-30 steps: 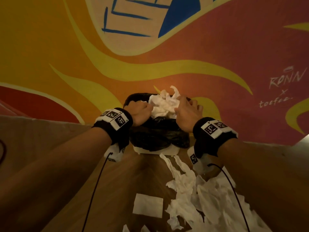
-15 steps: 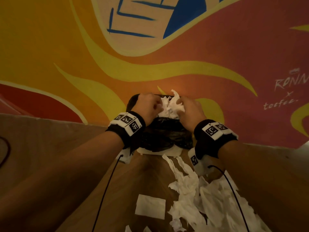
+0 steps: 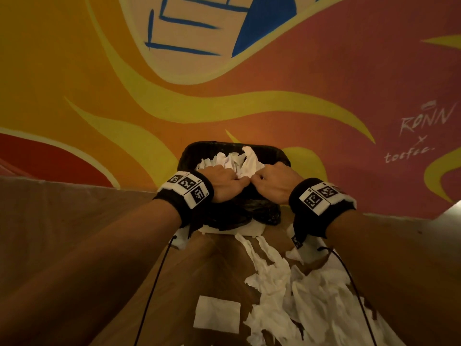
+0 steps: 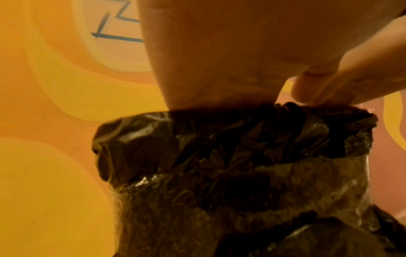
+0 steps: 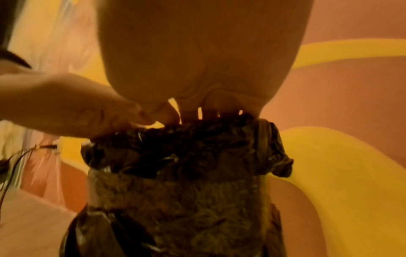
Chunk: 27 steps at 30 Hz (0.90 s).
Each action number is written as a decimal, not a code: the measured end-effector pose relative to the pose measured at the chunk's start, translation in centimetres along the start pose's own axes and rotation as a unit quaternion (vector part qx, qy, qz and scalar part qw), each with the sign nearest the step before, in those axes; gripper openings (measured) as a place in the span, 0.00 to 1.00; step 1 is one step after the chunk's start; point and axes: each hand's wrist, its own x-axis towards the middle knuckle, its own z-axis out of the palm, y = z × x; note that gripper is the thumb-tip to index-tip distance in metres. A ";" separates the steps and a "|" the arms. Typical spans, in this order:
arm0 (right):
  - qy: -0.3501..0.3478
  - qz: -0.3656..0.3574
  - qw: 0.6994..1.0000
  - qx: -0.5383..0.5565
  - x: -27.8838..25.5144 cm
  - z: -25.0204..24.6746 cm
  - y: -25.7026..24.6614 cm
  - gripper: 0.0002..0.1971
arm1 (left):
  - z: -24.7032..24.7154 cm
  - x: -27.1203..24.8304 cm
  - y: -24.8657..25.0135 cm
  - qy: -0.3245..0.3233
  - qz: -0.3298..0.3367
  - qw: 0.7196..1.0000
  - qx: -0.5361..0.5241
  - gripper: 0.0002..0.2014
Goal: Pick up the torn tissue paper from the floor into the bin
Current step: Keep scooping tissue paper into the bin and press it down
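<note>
**Fists at the bin's near rim**

Both fingertips are hidden behind knuckles. The left hand [image 3: 225, 182] and right hand [image 3: 275, 182] curl over the bin [image 3: 189, 156], pressing its tissue wad [image 3: 235, 159]; any grip is unclear. Torn tissue [image 3: 299, 303] litters the floor [image 3: 124, 283] beside the right forearm.

The fingertips of both hands are hidden behind the bin [image 3: 189, 156] rim; the floor tissue [image 3: 311, 303] runs off the bottom edge.
</note>
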 end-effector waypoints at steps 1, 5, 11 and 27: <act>-0.024 -0.014 0.999 -0.040 -0.3 -0.1 0.0 0.22 | -0.1 0.0 0.0 -0.015 0.006 1.000 0.016 0.24; -0.039 -0.025 0.995 -0.085 -0.8 0.0 -0.4 0.14 | -0.7 -0.3 0.7 -0.034 0.001 0.999 0.033 0.12; 0.034 -0.032 0.997 -0.058 -1.3 0.4 0.2 0.25 | -0.3 -0.4 0.3 0.038 -0.073 0.990 -0.111 0.27; 0.089 0.063 0.979 0.170 -11.1 0.6 8.6 0.12 | 11.4 -3.1 7.7 -0.061 0.140 0.988 -0.032 0.28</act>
